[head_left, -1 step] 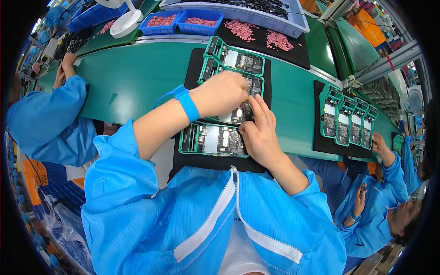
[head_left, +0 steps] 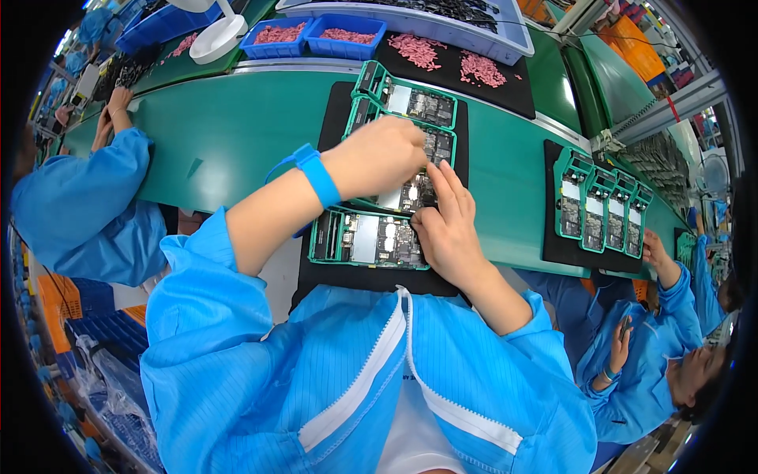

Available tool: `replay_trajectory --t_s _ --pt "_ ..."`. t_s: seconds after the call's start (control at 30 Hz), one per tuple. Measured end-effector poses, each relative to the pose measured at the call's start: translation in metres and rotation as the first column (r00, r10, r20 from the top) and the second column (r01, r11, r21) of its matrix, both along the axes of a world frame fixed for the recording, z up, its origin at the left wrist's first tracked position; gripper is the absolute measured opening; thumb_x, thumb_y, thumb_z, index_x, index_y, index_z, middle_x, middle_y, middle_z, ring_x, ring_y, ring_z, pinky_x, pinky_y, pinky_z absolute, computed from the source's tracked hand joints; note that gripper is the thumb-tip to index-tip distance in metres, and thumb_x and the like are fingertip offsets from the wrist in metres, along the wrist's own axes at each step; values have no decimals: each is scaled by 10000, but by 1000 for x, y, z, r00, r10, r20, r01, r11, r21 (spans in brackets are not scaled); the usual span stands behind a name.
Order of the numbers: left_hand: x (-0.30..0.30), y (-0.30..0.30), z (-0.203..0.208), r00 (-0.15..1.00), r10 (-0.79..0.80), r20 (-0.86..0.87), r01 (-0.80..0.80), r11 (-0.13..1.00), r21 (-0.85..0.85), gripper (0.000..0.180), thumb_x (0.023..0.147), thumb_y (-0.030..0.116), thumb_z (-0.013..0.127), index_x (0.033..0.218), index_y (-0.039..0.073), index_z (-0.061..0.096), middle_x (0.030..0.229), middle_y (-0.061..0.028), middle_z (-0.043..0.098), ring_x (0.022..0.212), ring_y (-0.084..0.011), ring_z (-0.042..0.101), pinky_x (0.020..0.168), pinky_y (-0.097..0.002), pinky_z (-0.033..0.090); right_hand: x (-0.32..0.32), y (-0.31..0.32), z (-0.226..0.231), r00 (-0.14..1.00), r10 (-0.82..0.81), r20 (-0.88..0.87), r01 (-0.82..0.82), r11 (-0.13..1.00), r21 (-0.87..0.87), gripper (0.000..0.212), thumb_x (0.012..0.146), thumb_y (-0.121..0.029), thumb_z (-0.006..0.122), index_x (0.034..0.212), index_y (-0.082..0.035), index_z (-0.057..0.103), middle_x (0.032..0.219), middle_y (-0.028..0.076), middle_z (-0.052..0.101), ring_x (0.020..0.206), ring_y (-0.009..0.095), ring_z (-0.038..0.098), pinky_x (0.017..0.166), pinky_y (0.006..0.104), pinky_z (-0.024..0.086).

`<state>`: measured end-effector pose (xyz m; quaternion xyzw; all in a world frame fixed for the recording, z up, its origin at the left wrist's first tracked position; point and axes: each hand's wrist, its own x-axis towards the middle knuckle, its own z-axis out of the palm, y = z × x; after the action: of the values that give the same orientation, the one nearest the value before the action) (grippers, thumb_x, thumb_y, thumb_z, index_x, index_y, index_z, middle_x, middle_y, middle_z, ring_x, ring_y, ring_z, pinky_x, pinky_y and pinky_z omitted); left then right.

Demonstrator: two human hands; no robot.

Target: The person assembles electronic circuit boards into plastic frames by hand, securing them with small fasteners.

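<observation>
A black mat (head_left: 462, 130) lies before me on the green work surface. It bears several green frames (head_left: 371, 77) in a column, each holding a phone-like device with bare circuit boards (head_left: 383, 239). My left hand (head_left: 380, 158), with a blue wrist strap (head_left: 316, 175), reaches over the middle devices. Its fingers are curled in a pinch, and whatever they hold is hidden. My right hand (head_left: 452, 229) rests at the right side of the lower devices, index and middle fingers stretched toward the left fingertips. The thumb is apart from them, by the nearest device.
Two blue bins (head_left: 343, 35) of small pink pieces stand at the back, beside loose pink heaps (head_left: 416, 52) and a long tray of black parts (head_left: 505, 47). Rightward, another mat (head_left: 553, 249) carries similar devices near a co-worker's hand (head_left: 654, 249). Another person (head_left: 83, 205) works at left.
My left hand has risen very slightly away from me. The mat with devices at the right has shifted a little rightward. My right hand stays almost where it was.
</observation>
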<state>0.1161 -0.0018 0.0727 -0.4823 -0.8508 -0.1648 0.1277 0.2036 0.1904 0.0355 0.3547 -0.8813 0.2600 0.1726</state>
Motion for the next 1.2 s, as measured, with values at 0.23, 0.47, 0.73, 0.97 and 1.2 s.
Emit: replay_trajectory --t_s 0.23,0.47,0.73,0.97,1.2 --pt "13 -31 27 986 154 -69 -139 974 179 95 738 60 687 833 50 685 827 -69 607 823 -265 586 749 -376 470 3 -8 15 997 24 -73 -6 970 243 96 754 -54 567 714 29 545 1379 273 425 1342 405 349 1047 528 301" --pt "30 -46 64 966 204 -157 -161 956 246 122 723 49 715 841 46 685 827 -66 605 804 -256 579 731 -362 466 7 -13 13 997 -13 -81 33 968 247 102 752 -66 567 694 16 550 1375 250 445 1347 384 359 1057 560 268" --pt "42 -57 89 953 214 -215 -141 940 312 170 703 37 734 867 39 690 842 -78 611 822 -250 598 706 -357 485 5 -10 25 991 109 -77 -71 920 385 75 742 -78 595 724 -6 588 1338 184 508 1349 331 381 1082 564 216" --pt "16 -75 112 931 235 -278 -151 944 295 150 735 39 722 880 26 688 839 -89 624 771 -251 607 649 -336 492 5 9 18 986 154 -63 -130 947 293 125 746 -97 598 840 -53 669 1291 151 553 1332 317 409 1086 561 204" --pt "-54 -79 96 966 213 -144 -180 960 213 114 782 81 674 863 2 689 803 -118 636 751 -275 624 652 -345 499 2 12 25 988 142 -60 -105 905 413 153 770 -161 575 890 -96 642 1237 137 552 1336 337 391 1082 593 196"
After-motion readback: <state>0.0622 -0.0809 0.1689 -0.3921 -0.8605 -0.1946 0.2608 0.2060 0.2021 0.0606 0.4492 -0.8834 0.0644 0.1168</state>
